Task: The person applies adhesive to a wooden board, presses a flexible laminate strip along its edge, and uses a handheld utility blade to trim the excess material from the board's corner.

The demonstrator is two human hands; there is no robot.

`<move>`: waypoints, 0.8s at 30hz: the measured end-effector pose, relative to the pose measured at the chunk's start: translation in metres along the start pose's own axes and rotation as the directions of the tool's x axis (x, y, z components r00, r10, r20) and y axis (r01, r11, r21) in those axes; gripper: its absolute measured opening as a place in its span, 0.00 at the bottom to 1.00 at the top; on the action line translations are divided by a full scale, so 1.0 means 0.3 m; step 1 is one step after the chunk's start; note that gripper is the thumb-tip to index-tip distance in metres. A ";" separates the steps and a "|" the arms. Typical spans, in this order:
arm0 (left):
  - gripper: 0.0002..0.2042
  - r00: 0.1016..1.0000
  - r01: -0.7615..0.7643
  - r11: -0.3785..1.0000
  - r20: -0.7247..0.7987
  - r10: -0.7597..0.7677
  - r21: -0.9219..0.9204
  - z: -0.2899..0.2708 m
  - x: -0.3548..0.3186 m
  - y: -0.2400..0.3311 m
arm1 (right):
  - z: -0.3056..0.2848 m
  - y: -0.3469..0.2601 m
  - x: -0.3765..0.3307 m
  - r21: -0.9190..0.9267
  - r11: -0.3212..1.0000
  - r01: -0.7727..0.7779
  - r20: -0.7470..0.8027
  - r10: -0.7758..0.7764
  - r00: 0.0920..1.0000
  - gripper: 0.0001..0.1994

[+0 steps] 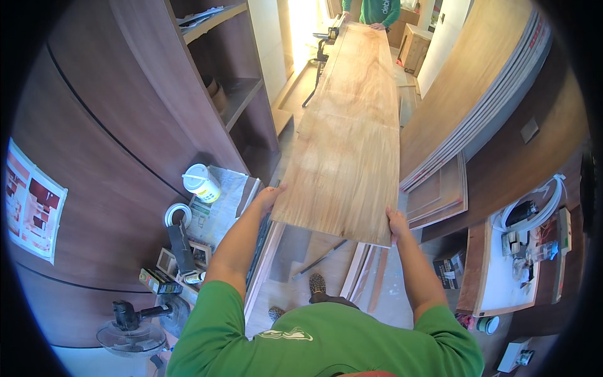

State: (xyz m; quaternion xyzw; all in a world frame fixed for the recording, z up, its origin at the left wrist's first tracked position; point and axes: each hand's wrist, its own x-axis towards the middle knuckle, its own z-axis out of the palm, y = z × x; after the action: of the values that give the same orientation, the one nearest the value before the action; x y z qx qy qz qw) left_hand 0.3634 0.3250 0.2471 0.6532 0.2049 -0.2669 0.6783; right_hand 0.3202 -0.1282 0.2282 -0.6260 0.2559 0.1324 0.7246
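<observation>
A long plywood sheet stretches away from me, its near end held level in front of my body. My left hand grips its left edge near the close corner, the fingers hidden under the board. On the opposite edge, my right hand is closed round the sheet close to its near right corner. At the far end a co-worker in a green top has a hand on the board and another hand at its far left corner.
A stack of boards leans along the right side. Left stand an open shelf unit, a white bucket and a fan. A dark bar lies below the sheet, near my feet. A cluttered workbench is at right.
</observation>
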 end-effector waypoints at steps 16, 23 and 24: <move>0.27 0.988 -0.030 0.996 0.150 0.043 -0.083 0.021 -0.229 -0.121 | -0.005 0.062 -0.293 -0.035 0.999 0.036 0.020 -0.035 0.999 0.23; 0.28 0.983 -0.052 0.983 0.166 0.082 -0.178 0.011 -0.345 -0.195 | -0.024 0.112 -0.410 -0.102 0.995 -0.016 -0.058 0.011 0.998 0.23; 0.28 0.980 -0.046 0.980 0.179 0.081 -0.192 0.012 -0.362 -0.196 | -0.017 0.114 -0.430 -0.089 0.996 -0.016 -0.066 0.010 0.998 0.23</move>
State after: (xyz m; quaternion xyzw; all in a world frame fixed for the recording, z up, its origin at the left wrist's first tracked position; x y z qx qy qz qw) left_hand 0.2421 0.3315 0.2696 0.5652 0.1436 -0.2843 0.7610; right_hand 0.1941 -0.1104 0.2684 -0.6601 0.2774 0.1277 0.6863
